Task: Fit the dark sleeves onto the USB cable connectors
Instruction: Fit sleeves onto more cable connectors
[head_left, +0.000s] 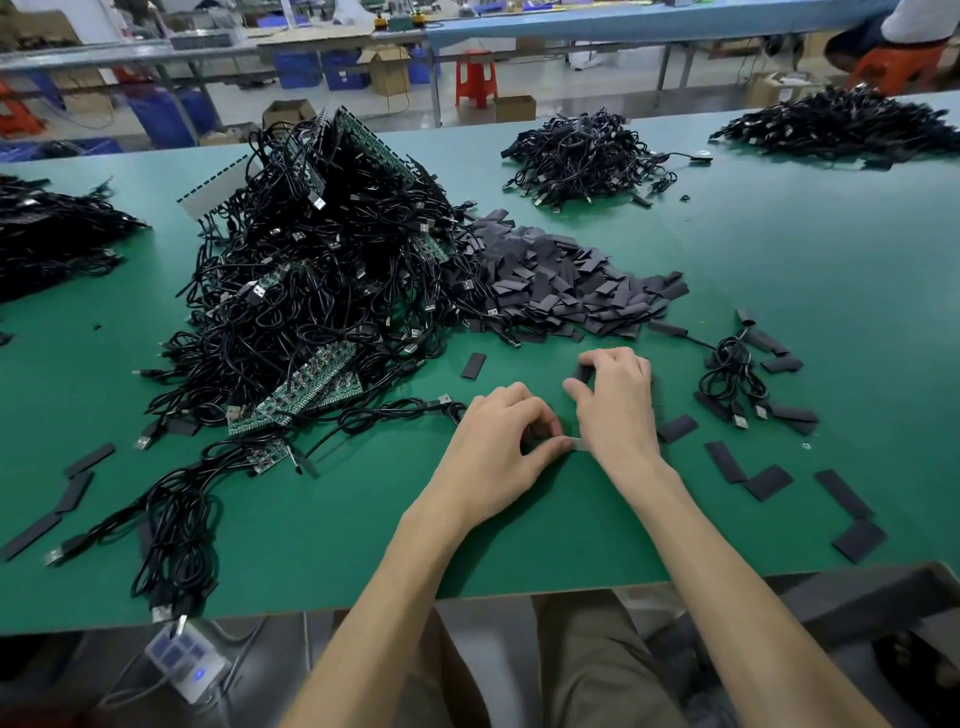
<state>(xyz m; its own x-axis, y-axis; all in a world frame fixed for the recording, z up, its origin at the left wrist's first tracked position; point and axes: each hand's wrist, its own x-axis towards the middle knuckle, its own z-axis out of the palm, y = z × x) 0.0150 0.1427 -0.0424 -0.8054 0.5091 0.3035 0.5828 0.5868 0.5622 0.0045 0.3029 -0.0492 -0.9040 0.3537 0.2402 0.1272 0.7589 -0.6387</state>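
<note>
Dark sleeves lie heaped mid-table beside the tangled cable pile; the right hand pinches one sleeve between thumb and forefinger, while the left hand pinches a USB connector, its metal tip showing between the two hands on the green table

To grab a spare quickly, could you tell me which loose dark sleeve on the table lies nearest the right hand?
The single sleeve just right of the right hand, almost at the wrist; the other loose ones lie farther off.
</note>
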